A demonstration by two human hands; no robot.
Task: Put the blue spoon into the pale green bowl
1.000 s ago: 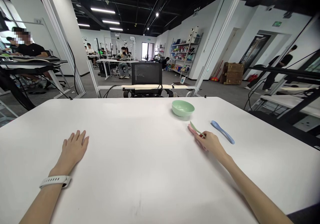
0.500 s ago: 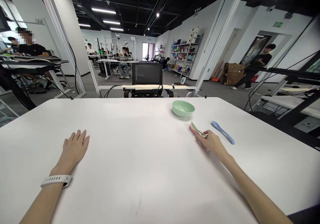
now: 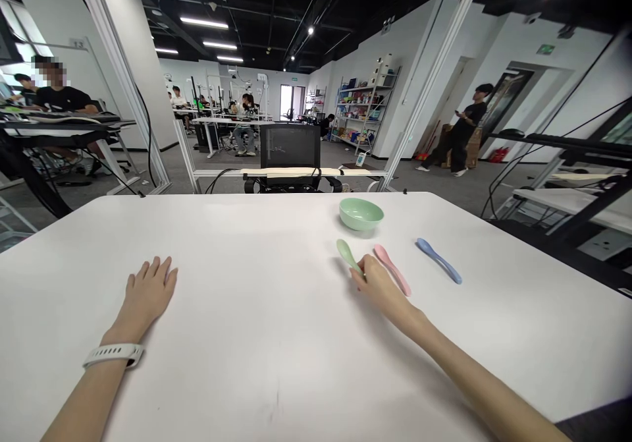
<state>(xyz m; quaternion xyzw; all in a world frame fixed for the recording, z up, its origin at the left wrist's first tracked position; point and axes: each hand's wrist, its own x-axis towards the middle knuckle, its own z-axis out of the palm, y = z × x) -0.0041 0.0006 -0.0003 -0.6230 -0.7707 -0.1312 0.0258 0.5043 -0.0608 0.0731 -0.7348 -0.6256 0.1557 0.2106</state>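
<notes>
The left hand (image 3: pixel 148 292) lay flat on the white counter (image 3: pixel 237 244) at the lower left of the frame. Its fingers were a little apart, and it held nothing. A white watch (image 3: pixel 113 355) sat on that wrist.

The right hand (image 3: pixel 380 290), just right of the middle, was mostly closed. It had hold of a green spoon (image 3: pixel 346 255) near the thin end of the handle, and the round head stuck out to the upper left. The spoon looked light, stiff and made of smooth plastic, so it might slip a little. The thin handle looked like the best place to hold it.

A pink spoon (image 3: pixel 392 269) lay just to the right of the right hand, and a blue spoon (image 3: pixel 438 261) lay farther right on the counter. A green bowl (image 3: pixel 361 215) sat upright near the far edge of the counter, a little apart from the spoons.

Past the counter stood a black screen (image 3: pixel 289 145). Behind it, at the upper right, a person (image 3: pixel 464 129) stood looking down at a phone, and a tall shelf (image 3: pixel 365 109) held many bright things. At the upper left, a person (image 3: pixel 56 93) sat at a desk. More people (image 3: pixel 241 129) sat far off in the middle.
</notes>
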